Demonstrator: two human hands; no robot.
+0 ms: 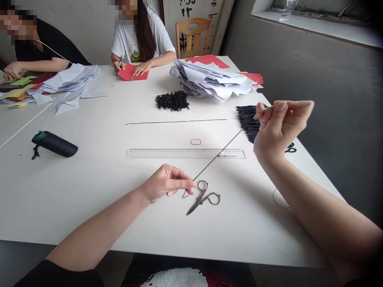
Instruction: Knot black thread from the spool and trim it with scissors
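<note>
The left hand (170, 184) reaches in palm-inward over the surface (98, 199), fingers pinching a thin dark cord (218, 154) beside the scissors (200, 202). The right hand (277, 123) is raised, wrist bent, fingers closed on the cord, which slants straight between both hands. Their exact contact blurs into the dark bundle (245, 118) behind, itself partly covered by that hand.
</note>
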